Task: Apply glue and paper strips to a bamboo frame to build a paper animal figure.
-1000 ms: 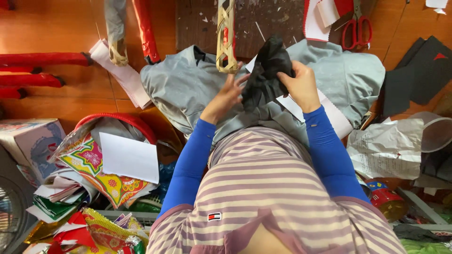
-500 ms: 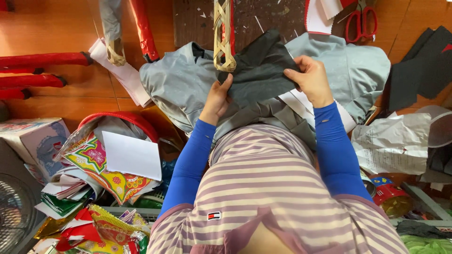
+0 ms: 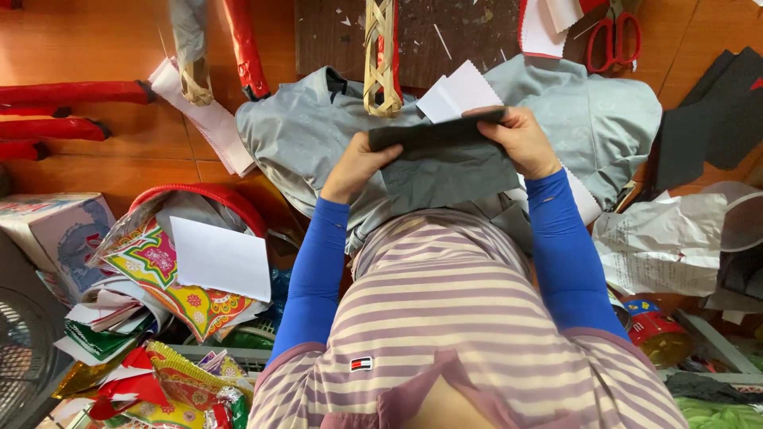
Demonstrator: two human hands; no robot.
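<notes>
Dark grey cloth (image 3: 445, 163) sits mid-frame over the grey garment (image 3: 302, 135), pinched at its folded top edge by left hand (image 3: 358, 163) at 9 o'clock and right hand (image 3: 520, 143) at 3 o'clock.

Looked like a home craft workshop: wooden floor (image 3: 95, 171) littered with paper scraps, red scissors (image 3: 613, 36) far right, patterned coloured paper (image 3: 187, 290) heaped near left, grey fabric (image 3: 302, 135).

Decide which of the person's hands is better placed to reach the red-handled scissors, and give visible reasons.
Probably the right hand. It grips the dark fabric on the side nearer the scissors, which lie up and to the right. The left hand would have to cross over the fabric.
</notes>
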